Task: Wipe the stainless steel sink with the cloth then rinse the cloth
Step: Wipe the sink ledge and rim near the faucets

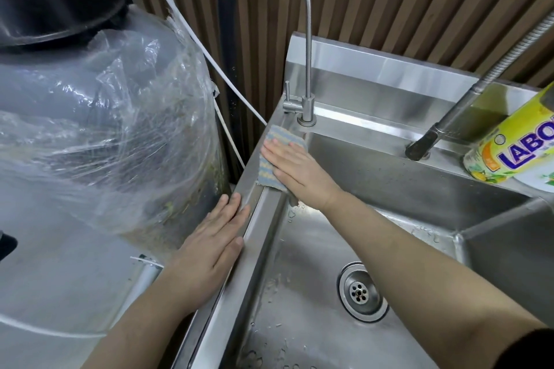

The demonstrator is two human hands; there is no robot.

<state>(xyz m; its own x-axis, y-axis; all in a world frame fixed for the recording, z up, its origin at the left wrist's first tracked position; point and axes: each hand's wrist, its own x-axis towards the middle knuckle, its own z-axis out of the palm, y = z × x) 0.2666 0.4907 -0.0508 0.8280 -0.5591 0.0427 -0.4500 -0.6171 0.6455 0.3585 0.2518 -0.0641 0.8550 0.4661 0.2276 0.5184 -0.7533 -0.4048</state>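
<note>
Left hand (215, 237) braces flat-fingered on the sink (254, 237) rim; right hand (295, 172), fingers straight, presses the cloth (271, 136) near the faucet (307, 111), where it could snag or bunch.

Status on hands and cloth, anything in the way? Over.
Right hand flat, pressing cloth on left rim of sink. Left hand flat on same rim, nearer. Slim faucet base just ahead of cloth.
</note>
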